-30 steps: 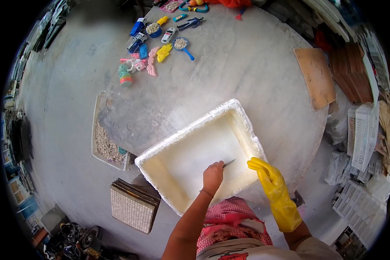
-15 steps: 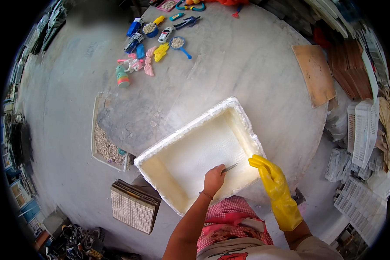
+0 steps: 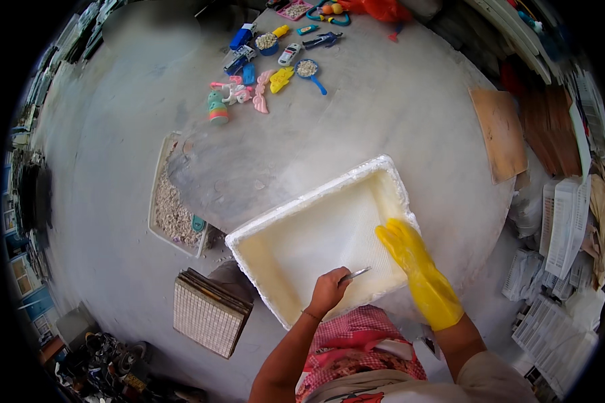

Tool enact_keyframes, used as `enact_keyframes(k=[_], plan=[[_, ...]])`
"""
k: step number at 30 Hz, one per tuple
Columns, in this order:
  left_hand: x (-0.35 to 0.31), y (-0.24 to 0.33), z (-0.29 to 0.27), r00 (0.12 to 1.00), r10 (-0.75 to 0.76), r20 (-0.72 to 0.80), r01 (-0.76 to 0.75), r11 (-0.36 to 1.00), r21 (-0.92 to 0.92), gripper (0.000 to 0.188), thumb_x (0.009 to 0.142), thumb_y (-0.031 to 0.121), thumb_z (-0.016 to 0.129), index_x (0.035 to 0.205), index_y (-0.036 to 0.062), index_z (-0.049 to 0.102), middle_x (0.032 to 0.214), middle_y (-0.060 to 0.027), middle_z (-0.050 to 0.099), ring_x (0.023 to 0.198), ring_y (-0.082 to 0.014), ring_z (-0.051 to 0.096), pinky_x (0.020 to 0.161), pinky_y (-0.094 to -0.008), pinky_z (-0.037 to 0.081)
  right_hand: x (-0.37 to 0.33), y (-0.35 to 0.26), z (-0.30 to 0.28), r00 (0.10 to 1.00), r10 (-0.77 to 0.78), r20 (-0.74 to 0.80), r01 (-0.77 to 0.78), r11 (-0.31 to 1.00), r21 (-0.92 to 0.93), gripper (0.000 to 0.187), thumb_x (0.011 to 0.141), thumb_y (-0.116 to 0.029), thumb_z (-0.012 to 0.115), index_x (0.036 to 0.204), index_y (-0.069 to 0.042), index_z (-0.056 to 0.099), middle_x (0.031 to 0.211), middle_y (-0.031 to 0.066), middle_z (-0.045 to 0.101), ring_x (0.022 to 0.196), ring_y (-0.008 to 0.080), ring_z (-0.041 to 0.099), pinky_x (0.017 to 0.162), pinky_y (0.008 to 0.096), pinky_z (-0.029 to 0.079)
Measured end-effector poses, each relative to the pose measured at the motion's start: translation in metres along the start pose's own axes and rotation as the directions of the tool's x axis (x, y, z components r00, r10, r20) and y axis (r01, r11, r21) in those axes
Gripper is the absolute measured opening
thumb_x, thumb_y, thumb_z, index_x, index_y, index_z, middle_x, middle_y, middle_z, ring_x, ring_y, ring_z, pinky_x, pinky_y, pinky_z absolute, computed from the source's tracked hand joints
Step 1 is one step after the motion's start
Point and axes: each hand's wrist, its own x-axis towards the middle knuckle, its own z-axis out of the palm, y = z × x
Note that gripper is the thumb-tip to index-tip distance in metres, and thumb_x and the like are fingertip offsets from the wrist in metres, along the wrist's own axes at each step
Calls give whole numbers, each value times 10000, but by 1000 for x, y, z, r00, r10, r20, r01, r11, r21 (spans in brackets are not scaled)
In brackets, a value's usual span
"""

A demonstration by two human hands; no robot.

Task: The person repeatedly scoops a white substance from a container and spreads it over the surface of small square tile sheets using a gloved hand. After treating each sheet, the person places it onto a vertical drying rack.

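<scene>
A white foam box [image 3: 316, 199] with a rough rim stands tilted in view in front of me. My bare left hand [image 3: 329, 290] is closed around a slim metal tool [image 3: 357, 273] with a silvery tip, held over the box's near side. Its exact kind is too small to tell. My right hand [image 3: 410, 255] wears a yellow rubber glove. Its fingers are stretched out and reach over the box's right wall, holding nothing I can see. A fine mesh-like texture shows on the box's inner floor near the gloved fingers.
Left of the box stands a clear plastic bin [image 3: 175, 208] of small pale stones, with stacked tile panels [image 3: 212, 312] nearer. Several toys lie farther off, among them a toy car [image 3: 290, 54] and a blue scoop [image 3: 308, 69] of stones. White plastic crates [image 3: 563, 228] line the right.
My gloved right hand has moved inward and up, over the box's right wall. The metal tool in my left hand has stayed over the near side. The whole view has shifted slightly.
</scene>
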Motion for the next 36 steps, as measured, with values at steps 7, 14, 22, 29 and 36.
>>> enact_keyframes(k=[7, 14, 22, 29, 36], plan=[[-24, -4, -7, 997, 30, -70, -31, 999, -25, 110, 760, 95, 622, 826, 42, 553, 744, -144, 576, 693, -334, 572, 617, -388, 458, 24, -26, 73, 963, 192, -188, -267, 746, -610, 421, 814, -324, 633, 1126, -54, 548, 1019, 72, 579, 932, 185, 544, 834, 316, 435], [-49, -7, -10, 988, 96, -123, -100, 995, -22, 112, 771, 105, 616, 833, 41, 548, 736, -150, 574, 695, -345, 566, 613, -398, 451, 11, -5, 91, 994, 10, 110, 59, 791, -609, 438, 785, -350, 655, 1093, -51, 569, 960, 74, 593, 866, 172, 557, 775, 305, 445], [-131, -15, -40, 957, -4, -291, 14, 999, 31, 143, 771, 128, 627, 859, 40, 557, 765, -176, 596, 716, -366, 575, 628, -403, 453, -76, 13, 147, 967, -77, 242, 214, 761, -612, 336, 801, -231, 613, 1048, -5, 580, 913, 89, 602, 838, 183, 572, 746, 303, 459], [-300, -76, -62, 849, -70, -524, 37, 997, -73, 185, 746, 133, 652, 881, 26, 584, 745, -179, 603, 685, -349, 594, 615, -381, 465, -159, 11, 188, 936, -201, 289, 350, 431, -832, 238, 817, -139, 580, 985, 30, 601, 855, 95, 612, 803, 190, 583, 700, 301, 475], [-441, -161, -44, 704, -268, -658, 157, 962, -223, 197, 726, 143, 673, 865, 24, 600, 747, -162, 625, 672, -289, 624, 609, -354, 480, -318, 31, 315, 675, -224, 703, 304, -784, -541, 234, 793, -280, 598, 853, -56, 626, 841, 177, 617, 742, 273, 595, 666, 369, 458]])
